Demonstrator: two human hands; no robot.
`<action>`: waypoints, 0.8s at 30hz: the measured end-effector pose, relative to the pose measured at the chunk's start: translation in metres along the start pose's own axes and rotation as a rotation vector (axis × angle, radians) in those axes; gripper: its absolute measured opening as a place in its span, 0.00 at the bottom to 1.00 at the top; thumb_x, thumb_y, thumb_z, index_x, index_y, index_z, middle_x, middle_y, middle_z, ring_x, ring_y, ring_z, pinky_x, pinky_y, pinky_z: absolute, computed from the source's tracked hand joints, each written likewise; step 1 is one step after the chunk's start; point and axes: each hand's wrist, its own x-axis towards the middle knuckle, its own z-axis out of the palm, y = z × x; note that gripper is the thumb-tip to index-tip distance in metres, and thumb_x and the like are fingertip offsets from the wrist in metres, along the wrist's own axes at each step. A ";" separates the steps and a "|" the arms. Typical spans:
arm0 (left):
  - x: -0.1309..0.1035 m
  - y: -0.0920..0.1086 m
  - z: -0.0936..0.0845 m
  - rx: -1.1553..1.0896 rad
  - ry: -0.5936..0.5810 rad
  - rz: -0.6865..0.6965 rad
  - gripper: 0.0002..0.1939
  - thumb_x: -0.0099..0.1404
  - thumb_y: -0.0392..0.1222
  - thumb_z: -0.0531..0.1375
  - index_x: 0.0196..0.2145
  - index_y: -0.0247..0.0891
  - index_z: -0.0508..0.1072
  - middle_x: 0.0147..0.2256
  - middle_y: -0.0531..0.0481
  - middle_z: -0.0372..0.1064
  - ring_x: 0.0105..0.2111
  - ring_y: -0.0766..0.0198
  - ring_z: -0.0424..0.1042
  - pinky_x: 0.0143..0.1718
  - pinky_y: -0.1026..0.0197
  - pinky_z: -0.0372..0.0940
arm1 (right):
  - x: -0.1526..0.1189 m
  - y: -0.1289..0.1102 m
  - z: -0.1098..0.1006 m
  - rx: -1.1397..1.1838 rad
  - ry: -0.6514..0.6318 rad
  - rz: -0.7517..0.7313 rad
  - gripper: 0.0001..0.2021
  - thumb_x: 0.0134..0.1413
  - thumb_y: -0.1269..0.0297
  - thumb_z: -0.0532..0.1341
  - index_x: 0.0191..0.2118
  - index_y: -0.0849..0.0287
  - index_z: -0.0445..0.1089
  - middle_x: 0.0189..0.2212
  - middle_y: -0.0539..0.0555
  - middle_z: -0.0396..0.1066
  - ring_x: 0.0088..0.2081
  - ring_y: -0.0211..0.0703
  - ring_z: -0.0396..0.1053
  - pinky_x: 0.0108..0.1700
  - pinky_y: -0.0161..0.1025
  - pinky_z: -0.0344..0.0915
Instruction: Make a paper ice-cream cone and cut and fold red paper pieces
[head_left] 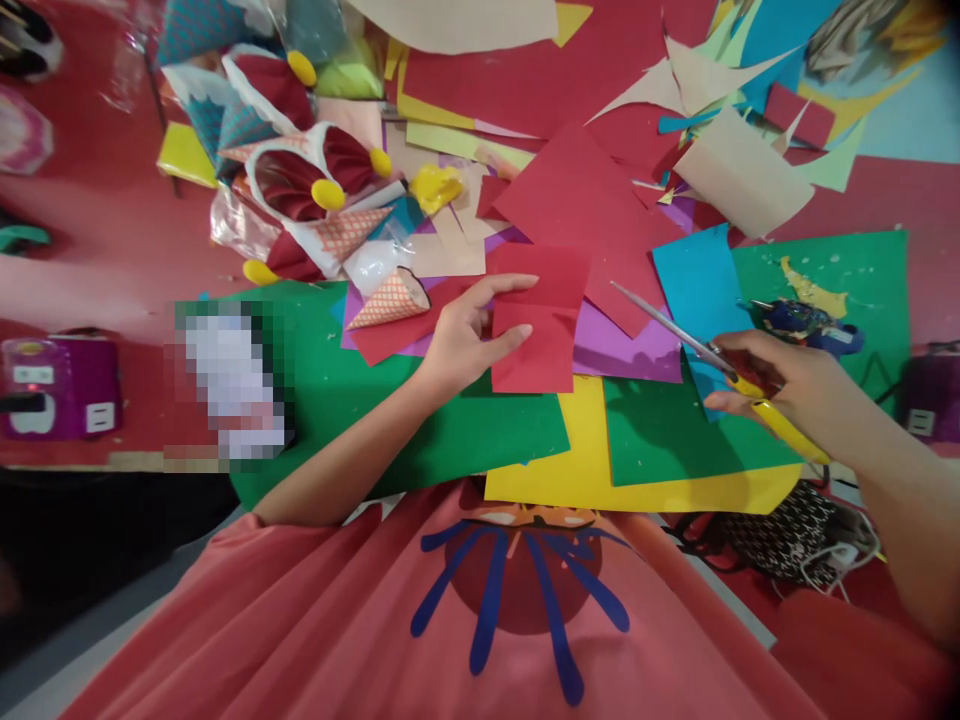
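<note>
My right hand [814, 385] holds a pair of scissors [667, 322] by the yellow handles. The blades look closed and point up and to the left, over the blue and purple sheets. A small red paper piece [544, 345], with a crease across its middle, lies in front of me. At its left edge is my left hand [469, 330], thumb and index finger apart over the paper. Whether the fingertips press on it I cannot tell. Behind it lies a larger red sheet [581, 215]. Left of that hand rests a small checked paper cone [390, 300].
Green sheets [420, 430] and a yellow sheet [645, 490] cover the near edge. A dark blue glue gun [810, 325] lies at the right. Fan-shaped paper pieces with yellow tabs [289, 180] crowd the back left; cream offcuts [742, 170] lie back right. A purple socket box [60, 385] sits far left.
</note>
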 end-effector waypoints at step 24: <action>-0.012 -0.004 0.011 -0.008 -0.093 0.140 0.22 0.59 0.42 0.65 0.51 0.41 0.70 0.50 0.46 0.72 0.43 0.65 0.76 0.34 0.70 0.73 | 0.006 -0.015 0.008 -0.470 -0.156 -0.243 0.34 0.55 0.33 0.46 0.56 0.53 0.64 0.44 0.60 0.73 0.34 0.54 0.74 0.31 0.45 0.66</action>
